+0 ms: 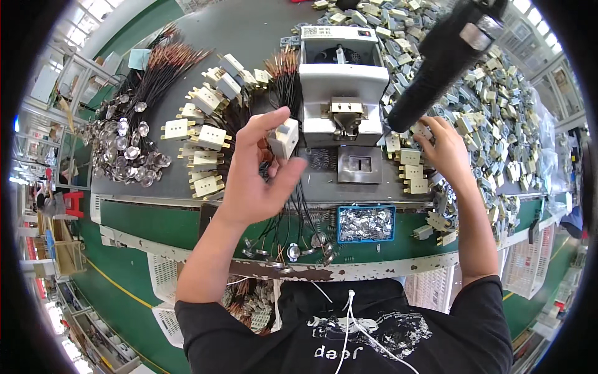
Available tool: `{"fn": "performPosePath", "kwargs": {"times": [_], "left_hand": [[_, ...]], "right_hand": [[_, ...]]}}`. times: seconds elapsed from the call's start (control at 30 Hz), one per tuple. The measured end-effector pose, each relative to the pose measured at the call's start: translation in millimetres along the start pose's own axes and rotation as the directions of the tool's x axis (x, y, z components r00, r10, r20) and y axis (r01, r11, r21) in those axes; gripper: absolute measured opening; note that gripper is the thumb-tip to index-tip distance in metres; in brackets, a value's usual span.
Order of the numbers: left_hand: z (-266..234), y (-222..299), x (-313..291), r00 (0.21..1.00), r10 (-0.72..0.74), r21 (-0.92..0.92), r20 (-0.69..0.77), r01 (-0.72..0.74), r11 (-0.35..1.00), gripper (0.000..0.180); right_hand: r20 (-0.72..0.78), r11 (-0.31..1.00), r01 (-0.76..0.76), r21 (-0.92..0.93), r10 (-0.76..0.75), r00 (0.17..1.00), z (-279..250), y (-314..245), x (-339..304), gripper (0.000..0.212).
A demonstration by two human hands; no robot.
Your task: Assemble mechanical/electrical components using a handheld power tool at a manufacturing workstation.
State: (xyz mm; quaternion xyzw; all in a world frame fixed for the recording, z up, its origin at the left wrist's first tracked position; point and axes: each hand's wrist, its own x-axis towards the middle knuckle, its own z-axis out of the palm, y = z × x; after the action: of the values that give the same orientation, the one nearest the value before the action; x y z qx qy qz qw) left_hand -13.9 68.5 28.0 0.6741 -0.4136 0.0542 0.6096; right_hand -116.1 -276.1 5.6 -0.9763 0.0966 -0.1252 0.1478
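The left hand (258, 177) is raised over the near part of the dark grey worktop (261, 37); its fingers are curled in, holding a small cream-and-grey rectangular plastic block (285, 139), clear of the surface; the right hand (447, 149) is at the right, its fingers bent about a second cream plastic block (423, 130); whether that one is firmly gripped cannot be told.

Between the hands stands a white-and-silver metal bench machine (342, 80); on its near side lie a square steel plate with a slot (359, 177) and loose coil springs (321, 158); nearer still is a blue plastic tray (366, 240) of small shiny metal parts (366, 222).

Progress, in this inspector's judgement, is partial; the cream blocks grouped at the left (208, 137), with black wires among them, appear further advanced, though their joints are not visible; the short column of cream blocks (411, 171) beside the right hand appears set out in readiness; the large heap of grey and cream blocks (498, 118) at the right appears outstanding; the bundle of black wires with reddish-brown ends (165, 65) and round silver discs (131, 146) at the far left likewise appears unused; the held block's own stage cannot be told.
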Motion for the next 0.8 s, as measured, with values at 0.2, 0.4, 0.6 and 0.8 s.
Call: {"fn": "performPosePath", "kwargs": {"times": [0.2, 0.4, 0.6, 0.8], "left_hand": [[19, 11, 13, 0.975, 0.139, 0.317, 0.170, -0.188, 0.929, 0.054], [18, 13, 11, 0.951, 0.153, 0.206, 0.270, -0.212, 0.955, 0.048], [-55, 14, -5, 0.967, 0.134, 0.470, -0.219, -0.016, 0.883, 0.049], [-153, -15, -16, 0.935, 0.007, 0.777, -0.354, 0.290, 0.559, 0.028]], "right_hand": [[-0.068, 0.997, 0.055, 0.048, -0.052, 0.996, 6, 20, 1, 0.036], [-0.123, 0.985, 0.015, 0.174, 0.007, 0.992, 11, 22, -7, 0.037], [0.026, 0.536, -0.184, 0.824, 0.288, 0.957, -9, 30, -47, 0.037], [0.209, -0.075, -0.211, 0.975, -0.023, 0.978, -14, -28, -68, 0.029]]}}
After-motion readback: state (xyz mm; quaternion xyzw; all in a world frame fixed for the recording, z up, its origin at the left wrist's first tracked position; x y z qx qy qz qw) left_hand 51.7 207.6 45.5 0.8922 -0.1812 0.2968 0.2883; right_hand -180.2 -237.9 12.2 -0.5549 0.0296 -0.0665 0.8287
